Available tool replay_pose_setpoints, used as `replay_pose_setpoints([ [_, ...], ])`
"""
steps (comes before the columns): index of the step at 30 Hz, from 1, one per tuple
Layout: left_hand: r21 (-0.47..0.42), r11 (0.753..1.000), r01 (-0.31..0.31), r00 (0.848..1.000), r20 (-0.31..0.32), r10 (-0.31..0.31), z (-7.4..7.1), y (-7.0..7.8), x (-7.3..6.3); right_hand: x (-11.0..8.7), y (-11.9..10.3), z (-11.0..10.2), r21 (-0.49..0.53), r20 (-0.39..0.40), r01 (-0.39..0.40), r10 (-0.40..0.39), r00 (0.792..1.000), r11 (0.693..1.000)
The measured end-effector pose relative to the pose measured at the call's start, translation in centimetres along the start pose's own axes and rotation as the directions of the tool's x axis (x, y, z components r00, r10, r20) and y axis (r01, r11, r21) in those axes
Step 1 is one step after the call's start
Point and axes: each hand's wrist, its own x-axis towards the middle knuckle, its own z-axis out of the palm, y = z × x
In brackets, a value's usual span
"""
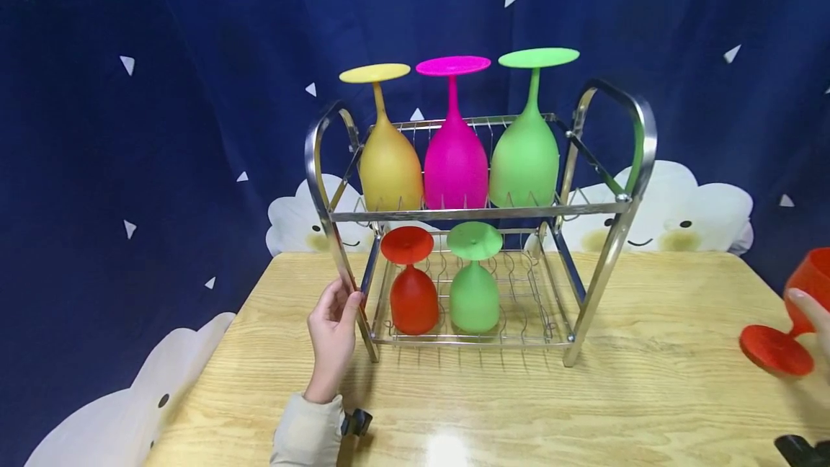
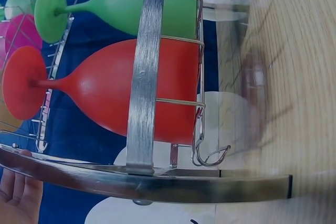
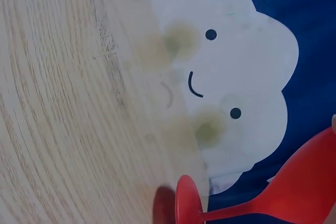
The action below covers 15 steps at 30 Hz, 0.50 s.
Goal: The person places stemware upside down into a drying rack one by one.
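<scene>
My left hand holds the left front post of a two-tier metal rack, thumb and fingers around the bar. At the right edge of the head view, my right hand, mostly cut off, holds a red goblet by its bowl. That goblet is foot down and somewhat tilted; whether its foot touches the table I cannot tell. Upside down on the lower tier stand another red goblet and a short green goblet. The upper tier carries yellow, magenta and tall green goblets, all inverted.
The rack stands on a wood-grain table. Bare wire grid lies right of the short green goblet. A dark blue curtain with white triangles and smiling clouds hangs behind the table.
</scene>
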Motion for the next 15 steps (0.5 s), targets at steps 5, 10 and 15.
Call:
replay_pose_setpoints([
  [5,-0.007,1.0,-0.005,1.0,0.009,0.005,-0.1,-0.1,-0.1,0.0,0.4,-0.3,-0.002,0.004,0.057,-0.057,0.998,0.998],
  [10,-0.011,1.0,-0.005,1.0,0.003,0.005,-0.1,-0.2,-0.1,-1.8,-2.7,-1.1,0.041,0.042,0.083,-0.085,0.996,0.996],
  [15,-0.004,1.0,-0.004,1.0,-0.014,0.004,-0.1,-0.2,-0.1,0.5,0.4,-0.8,0.125,0.116,0.078,-0.093,0.989,0.989],
])
